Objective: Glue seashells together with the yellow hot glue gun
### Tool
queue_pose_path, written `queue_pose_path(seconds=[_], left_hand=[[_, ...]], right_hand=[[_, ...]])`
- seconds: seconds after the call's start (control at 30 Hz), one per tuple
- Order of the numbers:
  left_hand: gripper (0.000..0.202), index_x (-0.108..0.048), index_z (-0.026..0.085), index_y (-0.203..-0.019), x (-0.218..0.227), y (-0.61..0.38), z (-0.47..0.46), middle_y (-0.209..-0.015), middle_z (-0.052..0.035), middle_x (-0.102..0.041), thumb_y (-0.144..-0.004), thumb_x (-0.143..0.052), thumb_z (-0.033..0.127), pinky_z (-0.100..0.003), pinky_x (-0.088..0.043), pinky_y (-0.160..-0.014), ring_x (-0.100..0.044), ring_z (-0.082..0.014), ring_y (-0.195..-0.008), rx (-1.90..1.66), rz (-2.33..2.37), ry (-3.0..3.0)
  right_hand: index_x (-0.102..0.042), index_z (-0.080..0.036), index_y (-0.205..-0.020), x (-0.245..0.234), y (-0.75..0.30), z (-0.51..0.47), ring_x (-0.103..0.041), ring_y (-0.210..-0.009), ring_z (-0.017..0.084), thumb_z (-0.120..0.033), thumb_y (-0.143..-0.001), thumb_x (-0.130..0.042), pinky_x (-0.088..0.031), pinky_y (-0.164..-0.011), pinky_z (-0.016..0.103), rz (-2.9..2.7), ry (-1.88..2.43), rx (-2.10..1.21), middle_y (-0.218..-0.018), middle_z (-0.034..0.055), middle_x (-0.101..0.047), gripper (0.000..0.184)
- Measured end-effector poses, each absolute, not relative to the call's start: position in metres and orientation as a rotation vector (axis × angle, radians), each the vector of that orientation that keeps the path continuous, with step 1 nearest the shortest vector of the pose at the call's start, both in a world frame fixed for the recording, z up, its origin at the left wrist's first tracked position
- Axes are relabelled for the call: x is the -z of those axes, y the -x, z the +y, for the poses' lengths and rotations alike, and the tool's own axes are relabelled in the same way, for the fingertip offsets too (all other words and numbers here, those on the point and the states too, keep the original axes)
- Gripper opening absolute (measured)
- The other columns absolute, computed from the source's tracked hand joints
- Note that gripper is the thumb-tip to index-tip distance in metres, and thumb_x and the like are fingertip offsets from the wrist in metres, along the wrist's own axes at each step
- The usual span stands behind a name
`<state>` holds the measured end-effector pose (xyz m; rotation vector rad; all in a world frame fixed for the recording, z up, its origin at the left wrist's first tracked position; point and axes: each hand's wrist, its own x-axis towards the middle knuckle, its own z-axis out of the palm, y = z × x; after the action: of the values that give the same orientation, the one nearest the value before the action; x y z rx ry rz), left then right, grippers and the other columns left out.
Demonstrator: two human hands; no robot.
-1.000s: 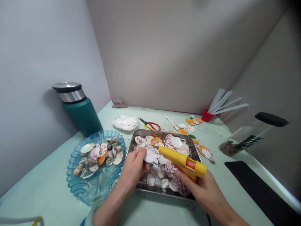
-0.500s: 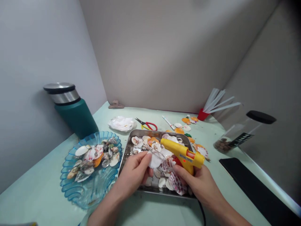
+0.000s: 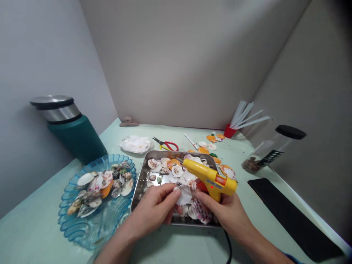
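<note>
My left hand pinches a white scallop shell over the near edge of a metal tray full of shells. My right hand grips a yellow glue gun by its handle, nozzle pointing left and away over the tray. The forefinger of my right hand reaches toward the white shell. A pink-spotted shell lies just under my right hand. A black cord runs down from the gun.
A blue glass dish of shells sits left of the tray, a teal flask behind it. Scissors, white tissue, loose shells, a red cup of glue sticks, a jar and a black phone lie around.
Both hands drew back toward me with the shell and the glue gun. The gun's nozzle lifted away from the shell. The view shifted, so everything slid left.
</note>
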<state>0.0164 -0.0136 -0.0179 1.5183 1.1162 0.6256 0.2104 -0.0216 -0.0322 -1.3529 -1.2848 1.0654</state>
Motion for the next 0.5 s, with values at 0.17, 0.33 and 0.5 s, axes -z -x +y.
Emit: queue_pose_path(seconds=[0.17, 0.33, 0.5], left_hand=[[0.037, -0.051, 0.019, -0.065, 0.0169, -0.0163, -0.0137, -0.044, 0.0051, -0.046, -0.089, -0.042, 0.046, -0.019, -0.031, -0.044, -0.043, -0.0098, -0.043, -0.639, 1.122, -1.545], [0.036, -0.046, 0.02, -0.061, 0.016, -0.0167, -0.0131, -0.042, 0.0065, -0.043, -0.088, -0.043, 0.044, -0.02, -0.031, -0.046, -0.04, -0.0096, -0.042, -0.633, 1.111, -1.546], [0.036, -0.045, 0.02, -0.06, 0.0148, -0.0174, -0.0133, -0.043, 0.0058, -0.044, -0.088, -0.043, 0.042, -0.02, -0.03, -0.044, -0.041, -0.0098, -0.043, -0.619, 1.128, -1.566]], right_hand=[[-0.071, -0.017, -0.087, 0.0336, -0.2115, -0.0223, -0.069, -0.077, 0.023, -0.036, -0.069, -0.073, -0.057, -0.069, 0.033, -1.31, 1.312, -1.089, -0.084, 0.0052, -0.075, 0.026], [-0.07, -0.017, -0.089, 0.032, -0.2118, -0.0213, -0.069, -0.08, 0.025, -0.036, -0.067, -0.074, -0.058, -0.072, 0.036, -1.315, 1.286, -1.102, -0.087, 0.0065, -0.075, 0.029], [-0.07, -0.017, -0.088, 0.0281, -0.2116, -0.0205, -0.069, -0.079, 0.024, -0.037, -0.066, -0.075, -0.057, -0.071, 0.034, -1.308, 1.294, -1.154, -0.085, 0.0061, -0.075, 0.03]])
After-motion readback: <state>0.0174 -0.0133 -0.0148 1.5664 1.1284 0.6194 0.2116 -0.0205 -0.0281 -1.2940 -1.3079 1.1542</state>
